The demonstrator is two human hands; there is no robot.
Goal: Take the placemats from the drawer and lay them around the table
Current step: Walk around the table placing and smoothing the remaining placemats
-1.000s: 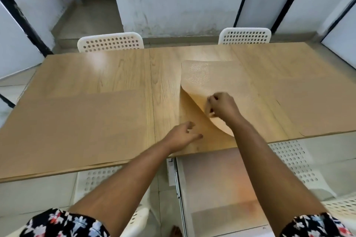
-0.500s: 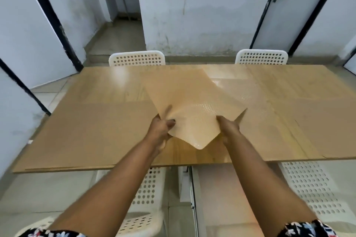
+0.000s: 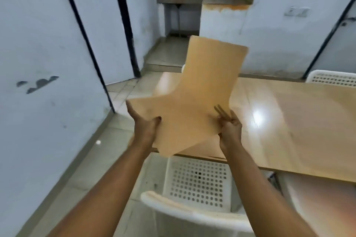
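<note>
A tan, floppy placemat [image 3: 200, 94] hangs in the air above the left end of the wooden table [image 3: 300, 121], bent so that its far half stands up. My left hand [image 3: 144, 123] grips its left edge, thumb on top. My right hand [image 3: 230, 127] pinches its near right edge, and the shadows of fingers show through the mat. Another tan placemat [image 3: 317, 121] lies flat on the table to the right, hard to tell from the tabletop.
A white perforated plastic chair [image 3: 198, 183] is tucked under the table's near edge right below my hands. Another white chair [image 3: 331, 79] stands at the far right side. A white wall [image 3: 38, 82] and dark door frames run along the left. Tiled floor lies between.
The placemat has been lifted off the table with both hands and carried left, and my view has swung left toward the table's left end and the wall.
</note>
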